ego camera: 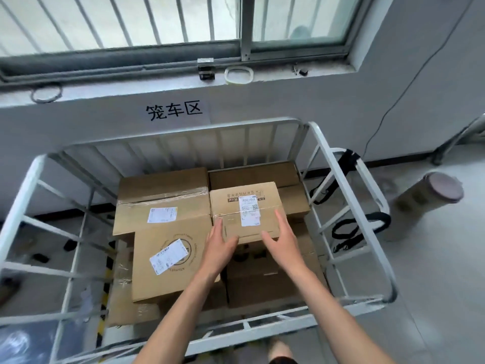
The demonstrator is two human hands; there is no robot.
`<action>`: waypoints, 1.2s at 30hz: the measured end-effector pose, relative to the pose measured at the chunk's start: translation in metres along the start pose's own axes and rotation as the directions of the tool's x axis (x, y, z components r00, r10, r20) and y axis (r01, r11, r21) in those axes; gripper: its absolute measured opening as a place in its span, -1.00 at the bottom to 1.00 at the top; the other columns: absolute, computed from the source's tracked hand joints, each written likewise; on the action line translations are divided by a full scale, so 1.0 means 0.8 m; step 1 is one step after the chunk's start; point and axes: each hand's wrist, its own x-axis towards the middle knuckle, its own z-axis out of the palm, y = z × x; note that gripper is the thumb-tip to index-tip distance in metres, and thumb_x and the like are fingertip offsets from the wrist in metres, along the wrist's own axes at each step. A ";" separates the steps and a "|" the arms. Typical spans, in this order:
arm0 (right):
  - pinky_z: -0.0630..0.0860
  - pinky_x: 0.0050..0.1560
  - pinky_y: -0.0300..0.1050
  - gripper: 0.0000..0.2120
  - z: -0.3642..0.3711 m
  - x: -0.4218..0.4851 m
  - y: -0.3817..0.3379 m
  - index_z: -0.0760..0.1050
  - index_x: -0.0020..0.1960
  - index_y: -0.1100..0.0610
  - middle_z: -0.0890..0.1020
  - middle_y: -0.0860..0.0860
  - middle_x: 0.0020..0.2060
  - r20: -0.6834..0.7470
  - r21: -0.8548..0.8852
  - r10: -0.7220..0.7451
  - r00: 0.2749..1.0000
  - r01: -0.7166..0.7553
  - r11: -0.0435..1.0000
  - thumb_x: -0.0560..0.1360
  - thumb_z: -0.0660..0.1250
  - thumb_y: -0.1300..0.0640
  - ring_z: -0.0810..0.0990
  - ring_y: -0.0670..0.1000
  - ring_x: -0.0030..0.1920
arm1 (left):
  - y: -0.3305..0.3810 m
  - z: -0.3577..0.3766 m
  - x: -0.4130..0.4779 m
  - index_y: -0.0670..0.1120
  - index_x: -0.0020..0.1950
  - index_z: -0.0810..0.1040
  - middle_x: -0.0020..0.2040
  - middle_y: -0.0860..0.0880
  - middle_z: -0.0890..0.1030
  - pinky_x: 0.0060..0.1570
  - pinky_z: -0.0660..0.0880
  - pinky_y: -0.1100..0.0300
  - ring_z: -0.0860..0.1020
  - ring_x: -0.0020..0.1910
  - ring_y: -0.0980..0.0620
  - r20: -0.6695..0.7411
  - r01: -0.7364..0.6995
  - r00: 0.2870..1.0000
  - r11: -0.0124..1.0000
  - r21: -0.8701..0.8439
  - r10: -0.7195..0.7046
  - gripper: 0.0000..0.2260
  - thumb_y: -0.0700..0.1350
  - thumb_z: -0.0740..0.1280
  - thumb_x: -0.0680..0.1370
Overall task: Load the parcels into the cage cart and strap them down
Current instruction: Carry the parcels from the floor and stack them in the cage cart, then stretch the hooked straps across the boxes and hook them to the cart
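A white metal cage cart [324,153] stands under a window and holds several brown cardboard parcels. A small parcel [245,206] with a white label lies on top of the stack, right of centre. My left hand [219,244] grips its near left corner, thumb on the front face. My right hand [282,236] has its fingers on the top of the parcel's near right part and its thumb on the front edge. A larger parcel [168,261] with a tilted label lies to the left. Black straps [358,224] hang on the cart's right side.
A wall with a paper sign [174,110] is right behind the cart. On the window sill lie a tape roll [238,74] and a small black device [206,68]. A round bin [430,197] stands on the floor to the right. A cable [388,111] runs down the wall.
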 end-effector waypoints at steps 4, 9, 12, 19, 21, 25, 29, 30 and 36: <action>0.22 0.51 -0.02 -0.29 -0.005 -0.073 -0.010 0.08 0.60 -0.06 0.22 -0.09 0.56 -0.040 0.018 -0.007 0.999 0.008 1.000 0.55 0.33 -0.02 0.19 -0.05 0.54 | 0.014 0.011 -0.067 0.02 0.59 0.22 0.56 0.03 0.31 0.51 0.24 0.04 0.24 0.56 0.02 0.039 -0.096 0.995 0.995 0.034 0.095 -0.41 -0.07 0.33 0.59; 0.24 0.40 -0.12 -0.33 -0.055 -0.136 0.003 0.09 0.59 -0.10 0.21 -0.11 0.56 -0.148 0.024 0.038 0.988 -0.035 0.999 0.56 0.30 -0.06 0.22 -0.07 0.51 | 0.045 0.062 -0.112 0.04 0.61 0.19 0.57 0.02 0.29 0.41 0.25 0.15 0.27 0.52 0.05 0.141 -0.173 0.977 0.980 0.101 0.158 -0.37 0.01 0.34 0.58; 0.24 0.43 -0.04 -0.35 -0.106 -0.159 0.023 0.11 0.58 -0.10 0.21 -0.07 0.56 -0.222 0.040 0.077 0.972 -0.069 0.997 0.57 0.29 -0.05 0.21 -0.02 0.53 | 0.077 0.107 -0.123 0.00 0.62 0.15 0.60 -0.03 0.25 0.49 0.22 0.03 0.24 0.56 -0.02 0.202 -0.206 0.963 0.970 0.132 0.177 -0.35 0.04 0.34 0.59; 0.39 0.31 -0.12 -0.44 -0.244 -0.184 0.109 0.22 0.54 -0.10 0.37 -0.07 0.48 -0.345 0.061 0.149 0.927 -0.137 0.989 0.57 0.29 -0.04 0.38 -0.03 0.44 | 0.152 0.251 -0.133 -0.07 0.63 0.15 0.61 -0.06 0.23 0.52 0.20 0.02 0.24 0.57 -0.02 0.300 -0.296 0.925 0.936 0.192 0.232 -0.37 0.04 0.30 0.62; 0.48 0.04 -0.38 -0.47 -0.287 -0.189 0.143 0.25 0.52 -0.11 0.46 -0.04 0.41 -0.316 0.098 0.190 0.929 -0.168 0.981 0.58 0.29 -0.02 0.51 -0.14 0.25 | 0.175 0.299 -0.137 -0.09 0.62 0.18 0.60 -0.07 0.27 0.50 0.24 0.06 0.27 0.55 0.00 0.310 -0.292 0.925 0.932 0.214 0.219 -0.38 0.02 0.32 0.61; 0.46 -0.13 -0.51 -0.49 -0.368 -0.192 0.211 0.27 0.51 -0.12 0.49 -0.03 0.37 -0.262 0.182 0.249 0.932 -0.206 0.962 0.59 0.29 0.00 0.54 -0.34 0.06 | 0.216 0.387 -0.136 -0.07 0.57 0.27 0.52 -0.04 0.40 0.32 0.32 0.20 0.39 0.41 0.13 0.317 -0.311 0.919 0.926 0.213 0.236 -0.42 0.00 0.35 0.59; 0.43 0.19 -0.13 -0.52 -0.428 -0.184 0.265 0.31 0.49 -0.11 0.47 -0.03 0.42 -0.236 0.210 0.313 0.920 -0.266 0.941 0.58 0.27 0.01 0.42 0.01 0.42 | 0.248 0.450 -0.122 -0.09 0.62 0.18 0.59 -0.03 0.29 0.46 0.21 0.16 0.28 0.53 0.06 0.278 -0.282 0.937 0.926 0.251 0.210 -0.38 -0.03 0.32 0.61; 0.43 0.17 -0.13 -0.53 -0.440 -0.178 0.274 0.31 0.48 -0.12 0.47 -0.04 0.41 -0.219 0.215 0.323 0.921 -0.277 0.936 0.58 0.27 0.01 0.42 0.00 0.42 | 0.256 0.463 -0.116 -0.09 0.63 0.15 0.60 -0.02 0.27 0.46 0.18 0.18 0.25 0.55 0.04 0.276 -0.274 0.940 0.923 0.270 0.199 -0.37 -0.03 0.31 0.61; 0.39 0.15 -0.15 -0.51 -0.474 -0.122 0.300 0.29 0.49 -0.12 0.46 -0.03 0.42 -0.179 0.260 0.346 0.921 -0.295 0.919 0.57 0.25 -0.01 0.41 -0.01 0.43 | 0.272 0.518 -0.050 -0.07 0.63 0.12 0.61 -0.03 0.25 0.45 0.27 0.12 0.27 0.55 0.00 0.352 -0.285 0.927 0.850 0.443 0.127 -0.36 -0.02 0.31 0.61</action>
